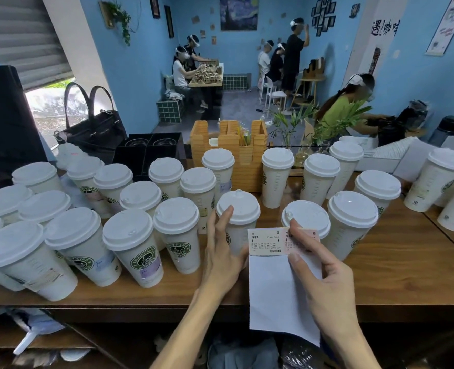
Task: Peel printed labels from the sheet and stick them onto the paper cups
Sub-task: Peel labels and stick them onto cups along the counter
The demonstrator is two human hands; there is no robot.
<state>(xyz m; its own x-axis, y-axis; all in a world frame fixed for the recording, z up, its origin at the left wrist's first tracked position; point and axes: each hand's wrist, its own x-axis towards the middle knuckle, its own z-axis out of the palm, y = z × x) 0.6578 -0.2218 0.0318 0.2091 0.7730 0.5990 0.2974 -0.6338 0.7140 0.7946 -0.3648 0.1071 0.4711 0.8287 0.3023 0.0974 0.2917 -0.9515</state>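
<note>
Many white lidded paper cups stand on the wooden counter (396,278). My left hand (222,251) reaches round the side of the nearest middle cup (238,209), fingers extended along its wall and lid edge. My right hand (324,278) pinches the label sheet (273,288), a long white backing strip hanging over the counter's front edge. Two pink printed labels (267,242) remain at its top; the thumb and forefinger hold the right one. Behind the sheet stands another cup (307,217). Several cups at the left (138,249) carry labels.
A wooden holder (230,145) with straws stands behind the cups, next to black boxes (146,150) and a black handbag (92,123). A plant (308,123) is at the back right. A person in green (345,105) works nearby; others sit further back.
</note>
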